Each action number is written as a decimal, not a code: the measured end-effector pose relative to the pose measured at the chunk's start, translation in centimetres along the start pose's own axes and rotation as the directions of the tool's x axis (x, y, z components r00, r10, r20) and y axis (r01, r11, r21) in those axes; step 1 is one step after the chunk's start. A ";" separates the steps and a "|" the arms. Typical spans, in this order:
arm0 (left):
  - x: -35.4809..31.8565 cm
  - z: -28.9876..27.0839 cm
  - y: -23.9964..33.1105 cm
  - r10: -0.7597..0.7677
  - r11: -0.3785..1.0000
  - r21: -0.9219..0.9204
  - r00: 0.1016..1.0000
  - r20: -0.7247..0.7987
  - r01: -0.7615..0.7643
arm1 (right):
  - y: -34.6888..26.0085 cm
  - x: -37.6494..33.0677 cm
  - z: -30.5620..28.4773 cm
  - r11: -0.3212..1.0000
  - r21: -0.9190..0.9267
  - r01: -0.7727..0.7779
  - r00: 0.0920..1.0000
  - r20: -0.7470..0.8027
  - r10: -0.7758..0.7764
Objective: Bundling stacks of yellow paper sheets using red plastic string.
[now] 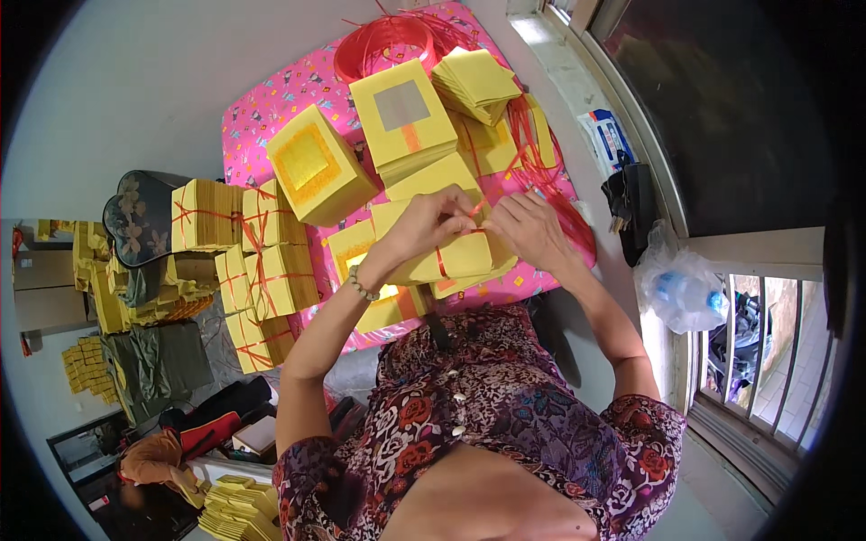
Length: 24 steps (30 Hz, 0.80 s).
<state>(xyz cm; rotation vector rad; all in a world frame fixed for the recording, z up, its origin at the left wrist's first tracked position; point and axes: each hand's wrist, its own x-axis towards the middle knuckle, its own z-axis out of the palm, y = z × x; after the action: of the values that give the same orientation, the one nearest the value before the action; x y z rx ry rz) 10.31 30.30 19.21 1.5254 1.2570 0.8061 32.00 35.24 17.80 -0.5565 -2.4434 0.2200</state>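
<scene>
On the pink patterned tabletop (pixel 280 86), close to my body, lies a bundle of folded yellow paper (pixel 465 257). A thin red plastic strip (pixel 441 263) wraps across it. My left hand (pixel 435 221) pinches the strip above the bundle, thumb and forefinger together. Just to its right, my right hand (pixel 530 230) is closed around the strip too, its fingers bent and partly hiding what they grip. Beyond the hands stand a tall yellow paper stack with a grey square (pixel 401 106) and another with a gold square (pixel 305 160). More yellow paper with gold squares lies under my left forearm.
Tied yellow bundles (pixel 275 279) are piled left of the table. Loose red strips (pixel 541 149) and a red coil (pixel 383 50) lie at the back and right. A barred window (pixel 767 352) and a hanging plastic bag (pixel 681 288) are at the right.
</scene>
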 end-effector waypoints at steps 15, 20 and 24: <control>0.2 0.9 0.0 -0.013 0.971 0.237 0.999 -0.043 0.023 | -0.4 -1.0 1.0 0.943 0.205 -0.264 0.963 0.103 0.247; 0.9 0.1 -1.4 -0.050 0.998 -0.043 0.996 0.079 0.053 | -2.2 -1.9 1.4 0.943 0.267 -0.198 0.979 0.108 0.175; 0.5 0.3 -0.4 -0.045 0.998 0.046 0.997 0.059 0.042 | -1.4 -1.5 1.0 0.864 0.383 -0.327 0.943 0.197 0.269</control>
<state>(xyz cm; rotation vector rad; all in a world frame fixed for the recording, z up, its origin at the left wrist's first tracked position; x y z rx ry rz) 10.61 30.72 18.72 1.5415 1.2669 0.7035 31.96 33.32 16.57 -0.7441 -2.3268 0.9079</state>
